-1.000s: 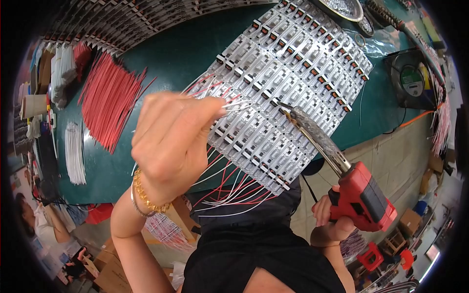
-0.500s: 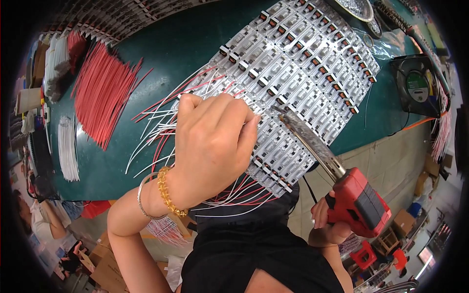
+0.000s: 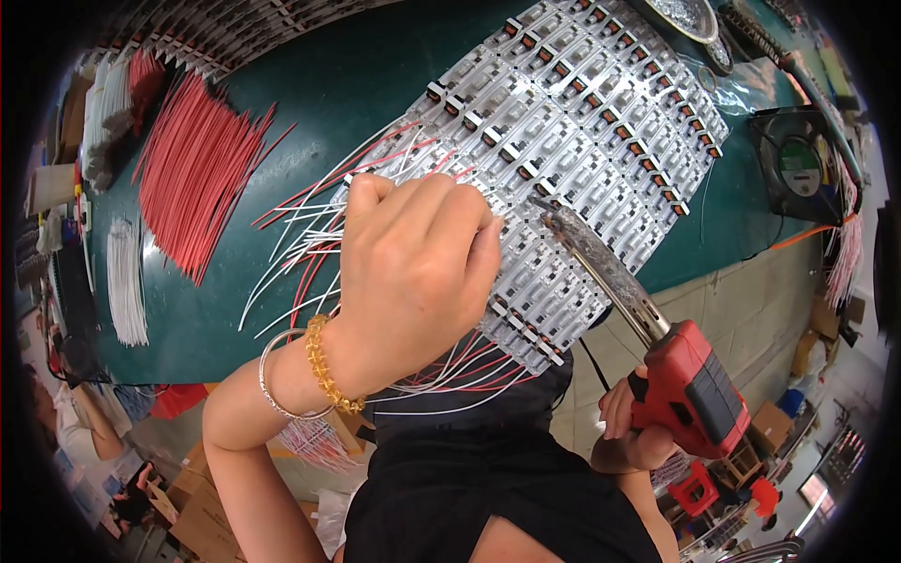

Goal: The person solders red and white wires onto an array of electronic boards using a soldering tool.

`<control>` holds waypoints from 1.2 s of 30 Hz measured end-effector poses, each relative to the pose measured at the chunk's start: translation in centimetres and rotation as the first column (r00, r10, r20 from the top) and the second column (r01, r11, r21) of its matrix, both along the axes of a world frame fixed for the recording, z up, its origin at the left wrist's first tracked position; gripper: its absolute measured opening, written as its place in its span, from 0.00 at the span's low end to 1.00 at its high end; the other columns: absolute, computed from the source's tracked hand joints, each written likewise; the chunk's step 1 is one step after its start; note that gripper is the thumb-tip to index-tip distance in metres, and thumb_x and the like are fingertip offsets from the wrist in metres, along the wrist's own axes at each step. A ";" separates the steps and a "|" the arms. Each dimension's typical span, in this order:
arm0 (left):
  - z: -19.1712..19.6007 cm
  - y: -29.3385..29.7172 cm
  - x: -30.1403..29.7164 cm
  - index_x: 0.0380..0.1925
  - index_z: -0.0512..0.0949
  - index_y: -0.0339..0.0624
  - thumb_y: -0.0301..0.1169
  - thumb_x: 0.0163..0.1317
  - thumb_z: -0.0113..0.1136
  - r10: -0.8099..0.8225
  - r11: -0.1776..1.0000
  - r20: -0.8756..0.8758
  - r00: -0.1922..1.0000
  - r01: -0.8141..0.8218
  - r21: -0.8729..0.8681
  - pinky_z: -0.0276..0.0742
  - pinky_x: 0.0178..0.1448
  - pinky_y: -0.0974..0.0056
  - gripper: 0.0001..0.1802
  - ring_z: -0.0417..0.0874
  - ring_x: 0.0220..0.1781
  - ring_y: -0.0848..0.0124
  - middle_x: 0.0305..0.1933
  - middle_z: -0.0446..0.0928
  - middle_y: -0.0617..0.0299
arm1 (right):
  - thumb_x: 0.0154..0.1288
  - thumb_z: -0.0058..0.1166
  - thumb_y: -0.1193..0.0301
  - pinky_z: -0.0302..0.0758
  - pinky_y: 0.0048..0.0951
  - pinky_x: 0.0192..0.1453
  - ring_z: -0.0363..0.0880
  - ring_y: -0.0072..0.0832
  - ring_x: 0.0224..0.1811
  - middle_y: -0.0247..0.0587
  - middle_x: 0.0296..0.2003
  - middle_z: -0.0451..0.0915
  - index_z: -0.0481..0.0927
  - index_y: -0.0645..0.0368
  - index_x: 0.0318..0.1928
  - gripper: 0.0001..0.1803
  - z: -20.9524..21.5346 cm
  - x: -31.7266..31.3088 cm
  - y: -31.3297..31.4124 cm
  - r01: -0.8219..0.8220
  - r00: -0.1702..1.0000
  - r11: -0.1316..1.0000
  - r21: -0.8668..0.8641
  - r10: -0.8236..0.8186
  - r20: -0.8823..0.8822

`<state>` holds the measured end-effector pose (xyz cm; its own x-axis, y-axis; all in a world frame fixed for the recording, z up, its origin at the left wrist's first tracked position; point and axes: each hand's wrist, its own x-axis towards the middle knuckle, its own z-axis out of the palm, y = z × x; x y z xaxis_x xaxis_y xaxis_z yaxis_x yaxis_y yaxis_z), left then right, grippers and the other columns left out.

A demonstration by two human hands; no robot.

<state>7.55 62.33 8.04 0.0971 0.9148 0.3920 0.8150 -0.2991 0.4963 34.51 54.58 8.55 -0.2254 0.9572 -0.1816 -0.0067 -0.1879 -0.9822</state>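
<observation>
My left hand (image 3: 422, 267), back upward and fingers curled, is over the near left part of a panel of small circuit boards (image 3: 601, 117). What its fingertips pinch is hidden beneath it. Red and white wires (image 3: 305, 249) fan out leftward from the panel, past that hand; more hang over its near edge. My right hand (image 3: 629, 427) is wrapped round the red and black handle of a gun-shaped soldering iron (image 3: 690, 385). The iron's dark, crusted tip points up and left, just above the boards and right of my left fingers.
On the green table (image 3: 314, 80) lie a bundle of red wires (image 3: 197, 183) and a smaller bundle of white wires (image 3: 127, 286). A black fan (image 3: 798, 164) stands at the right edge, near a metal bowl (image 3: 685, 17). More board panels (image 3: 221, 36) lie at the far left.
The soldering iron's tip and shaft have shifted slightly to the right. My left hand stays curled over nearly the same spot.
</observation>
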 end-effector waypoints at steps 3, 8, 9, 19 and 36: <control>-0.1 0.0 0.1 0.22 0.70 0.44 0.23 0.50 0.63 0.000 1.000 -0.002 1.000 0.000 0.011 0.57 0.38 0.61 0.10 0.72 0.25 0.66 0.23 0.70 0.64 | 0.55 0.55 0.34 0.65 0.23 0.22 0.66 0.20 0.11 0.25 0.12 0.65 0.65 0.69 0.60 0.51 -0.4 0.1 -0.3 0.008 1.000 1.000 0.007 -0.008 0.000; -0.1 -0.1 0.0 0.22 0.70 0.44 0.24 0.50 0.63 0.000 1.000 -0.012 1.000 0.000 0.025 0.57 0.38 0.61 0.10 0.73 0.25 0.65 0.22 0.70 0.65 | 0.55 0.54 0.34 0.65 0.22 0.23 0.66 0.20 0.11 0.25 0.12 0.65 0.65 0.69 0.60 0.51 -0.7 0.2 -0.2 -0.009 0.999 1.000 0.004 0.010 -0.050; -0.1 -0.2 -0.1 0.23 0.71 0.43 0.23 0.51 0.63 -0.010 1.000 -0.006 1.000 0.010 -0.005 0.59 0.38 0.61 0.09 0.73 0.26 0.65 0.24 0.71 0.64 | 0.55 0.54 0.34 0.66 0.22 0.23 0.66 0.20 0.11 0.25 0.12 0.66 0.64 0.69 0.61 0.51 -0.6 0.0 -0.1 -0.002 0.998 1.000 -0.018 0.001 -0.063; 0.0 -0.2 0.9 0.27 0.76 0.38 0.17 0.49 0.64 -0.022 0.999 0.143 0.989 0.028 -0.036 0.67 0.30 0.69 0.07 0.72 0.28 0.70 0.34 0.74 0.60 | 0.53 0.54 0.32 0.66 0.23 0.23 0.66 0.20 0.11 0.25 0.12 0.65 0.64 0.69 0.61 0.53 0.3 0.5 -0.4 0.002 0.989 0.997 -0.081 -0.014 -0.145; -0.2 -0.5 0.8 0.27 0.76 0.37 0.17 0.48 0.65 -0.045 0.999 0.087 0.995 0.043 0.022 0.69 0.37 0.65 0.08 0.74 0.33 0.64 0.34 0.75 0.57 | 0.47 0.68 0.40 0.65 0.20 0.18 0.69 0.21 0.12 0.33 0.14 0.71 0.63 0.65 0.42 0.43 0.3 0.6 -1.2 0.133 0.990 0.979 -0.155 -0.140 -0.034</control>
<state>8.36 61.79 7.82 0.1016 0.9023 0.4191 0.7543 -0.3445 0.5588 35.08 53.38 8.82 -0.1054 0.9416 -0.3199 -0.0854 -0.3291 -0.9404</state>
